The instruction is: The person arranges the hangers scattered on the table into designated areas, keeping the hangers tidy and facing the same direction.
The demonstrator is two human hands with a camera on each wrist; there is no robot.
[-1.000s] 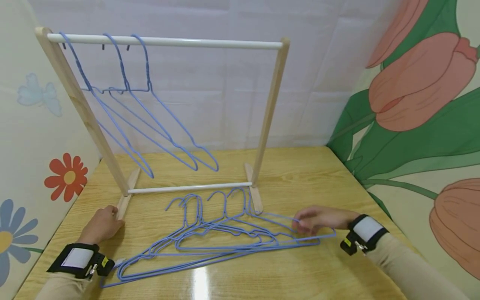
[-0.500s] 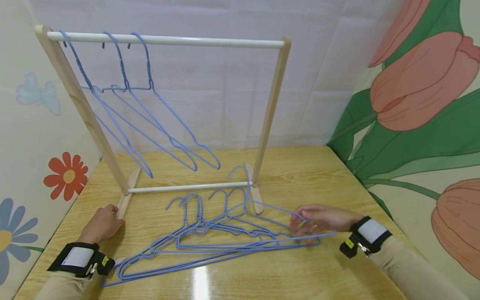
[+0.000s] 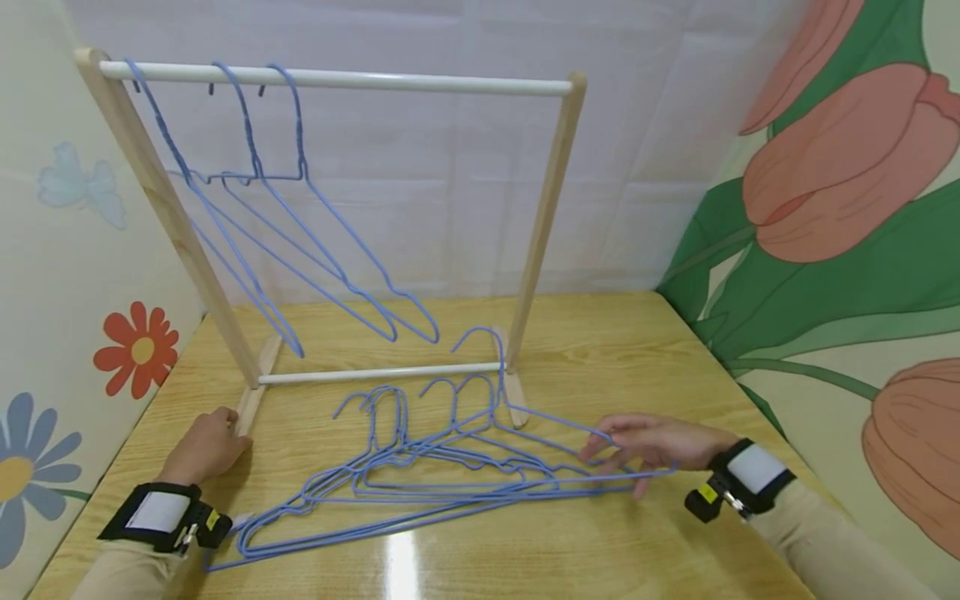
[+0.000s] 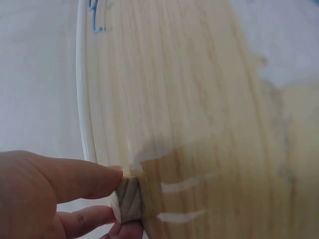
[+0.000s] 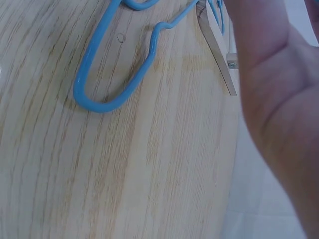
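Note:
In the head view, my left hand (image 3: 202,450) grips the near end of the rack's left wooden foot (image 3: 248,408). The left wrist view shows thumb and fingers pinching the foot's squared end (image 4: 130,199). My right hand (image 3: 658,442) holds a blue wire clothes hanger (image 3: 555,418) at its right shoulder, fingers partly bent. That hanger lies tilted over the pile, its hook raised above the others. Beneath it, several blue hangers (image 3: 375,528) overlap on the table. In the right wrist view, the palm (image 5: 276,74) is beside a hanger's rounded end (image 5: 99,107); the fingertips are out of frame.
A wooden rack stands behind the pile, with a white top rail (image 3: 450,81) and a white lower rail (image 3: 382,375). Three blue hangers (image 3: 301,137) hang at the rail's left part. The rack's right foot (image 3: 515,400) is close behind the pile. Patterned walls flank the wooden table (image 3: 600,350).
My right hand has lifted the top hanger slightly, so its hook stands higher, by the rack's right foot. The right hand shifted a little rightward. My left hand stays on the rack's foot.

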